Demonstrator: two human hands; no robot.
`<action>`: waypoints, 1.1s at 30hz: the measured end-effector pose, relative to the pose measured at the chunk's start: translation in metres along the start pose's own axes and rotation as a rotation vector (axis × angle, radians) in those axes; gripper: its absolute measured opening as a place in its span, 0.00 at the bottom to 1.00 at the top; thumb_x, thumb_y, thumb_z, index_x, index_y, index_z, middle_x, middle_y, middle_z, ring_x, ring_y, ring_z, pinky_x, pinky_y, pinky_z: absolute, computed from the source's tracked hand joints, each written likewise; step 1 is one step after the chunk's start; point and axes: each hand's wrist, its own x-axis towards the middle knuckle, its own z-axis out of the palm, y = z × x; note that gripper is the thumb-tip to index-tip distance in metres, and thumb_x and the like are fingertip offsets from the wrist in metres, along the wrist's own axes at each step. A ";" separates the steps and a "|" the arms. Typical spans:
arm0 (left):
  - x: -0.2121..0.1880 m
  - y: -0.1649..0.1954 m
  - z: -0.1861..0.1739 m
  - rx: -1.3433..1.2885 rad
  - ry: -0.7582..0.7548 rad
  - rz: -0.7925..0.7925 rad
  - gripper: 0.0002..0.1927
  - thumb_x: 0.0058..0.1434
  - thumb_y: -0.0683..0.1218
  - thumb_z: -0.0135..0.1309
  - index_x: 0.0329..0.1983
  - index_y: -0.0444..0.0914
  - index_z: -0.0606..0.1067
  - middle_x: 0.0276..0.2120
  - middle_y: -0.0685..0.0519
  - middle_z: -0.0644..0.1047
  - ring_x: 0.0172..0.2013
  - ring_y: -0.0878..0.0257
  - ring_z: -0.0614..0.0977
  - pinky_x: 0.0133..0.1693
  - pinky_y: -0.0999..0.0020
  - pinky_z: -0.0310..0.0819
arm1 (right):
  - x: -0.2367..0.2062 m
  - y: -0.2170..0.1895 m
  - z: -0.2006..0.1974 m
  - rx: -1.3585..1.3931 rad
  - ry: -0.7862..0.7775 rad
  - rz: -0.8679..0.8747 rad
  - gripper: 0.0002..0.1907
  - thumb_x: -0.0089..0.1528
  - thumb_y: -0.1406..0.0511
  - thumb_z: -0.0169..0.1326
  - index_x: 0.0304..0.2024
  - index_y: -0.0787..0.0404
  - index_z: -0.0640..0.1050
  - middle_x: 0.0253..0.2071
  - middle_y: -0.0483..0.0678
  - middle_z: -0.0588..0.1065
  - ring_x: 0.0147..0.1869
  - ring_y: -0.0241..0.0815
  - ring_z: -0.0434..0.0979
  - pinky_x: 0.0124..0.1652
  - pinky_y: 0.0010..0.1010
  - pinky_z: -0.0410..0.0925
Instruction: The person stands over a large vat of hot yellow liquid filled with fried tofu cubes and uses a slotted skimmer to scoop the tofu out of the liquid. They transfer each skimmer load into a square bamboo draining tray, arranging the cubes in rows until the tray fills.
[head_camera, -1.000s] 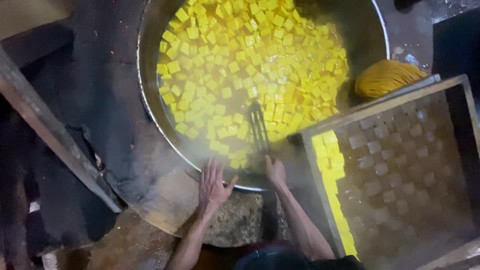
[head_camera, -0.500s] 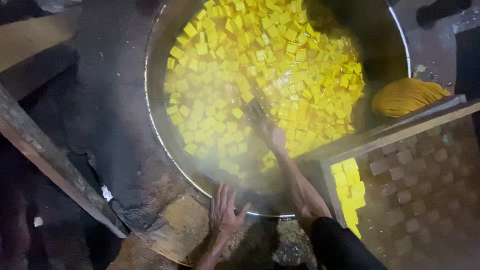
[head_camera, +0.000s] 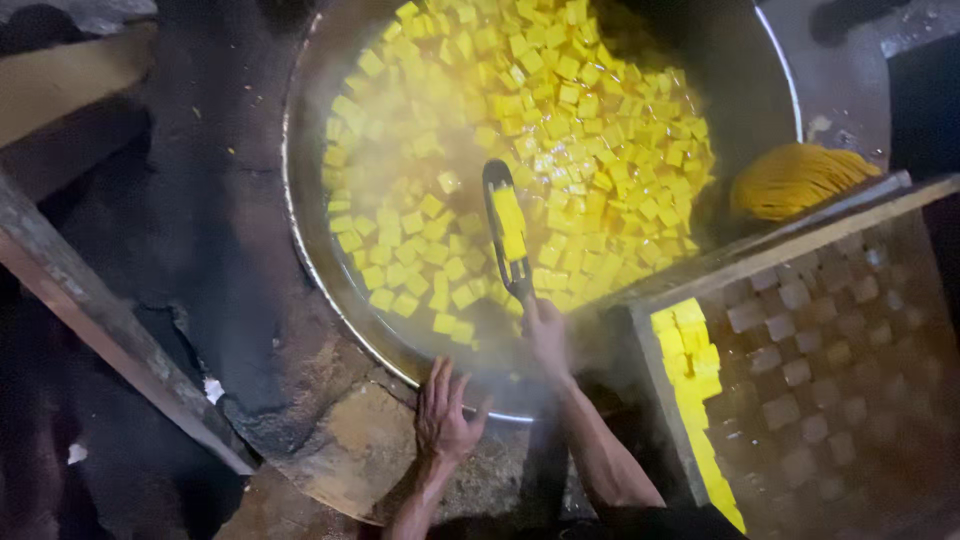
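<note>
A big round metal pan (head_camera: 300, 240) holds steaming liquid with several yellow cubes (head_camera: 600, 140) floating in it. My right hand (head_camera: 548, 335) grips the handle of a dark slotted spatula (head_camera: 505, 230), which is lifted over the liquid with a few yellow cubes resting on its blade. My left hand (head_camera: 445, 415) lies flat, fingers spread, on the stone ledge just outside the pan's near rim. Steam blurs the near part of the pan.
A wooden tray (head_camera: 820, 330) with a grid bottom stands at the right, with a row of yellow cubes (head_camera: 690, 370) along its left side. A yellow cloth bundle (head_camera: 790, 180) lies behind it. A sooty stone surround (head_camera: 200, 200) and a wooden beam (head_camera: 90, 320) are at the left.
The spatula was sunk among the cubes; it now rides above the liquid carrying cubes. My right hand has drawn back toward the near rim. My left hand stays on the ledge.
</note>
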 end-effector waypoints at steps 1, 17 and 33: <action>0.000 0.000 0.001 -0.017 0.009 0.007 0.31 0.58 0.61 0.59 0.57 0.37 0.76 0.67 0.39 0.65 0.69 0.43 0.62 0.64 0.47 0.58 | 0.000 0.002 -0.005 -0.066 0.009 0.062 0.25 0.68 0.50 0.51 0.41 0.68 0.78 0.25 0.41 0.70 0.26 0.33 0.70 0.26 0.31 0.67; -0.006 0.006 0.009 0.065 0.067 0.018 0.27 0.57 0.58 0.60 0.53 0.38 0.76 0.62 0.40 0.69 0.65 0.40 0.67 0.62 0.45 0.62 | 0.072 -0.042 0.096 0.353 0.312 0.149 0.22 0.68 0.50 0.50 0.40 0.63 0.78 0.21 0.41 0.71 0.20 0.33 0.67 0.19 0.31 0.62; -0.028 0.000 0.020 0.234 0.078 -0.065 0.22 0.66 0.56 0.54 0.54 0.36 0.78 0.59 0.41 0.74 0.63 0.37 0.70 0.63 0.47 0.63 | -0.122 -0.010 -0.210 -0.028 0.324 -0.645 0.14 0.72 0.61 0.54 0.54 0.64 0.80 0.40 0.45 0.80 0.42 0.32 0.78 0.43 0.26 0.71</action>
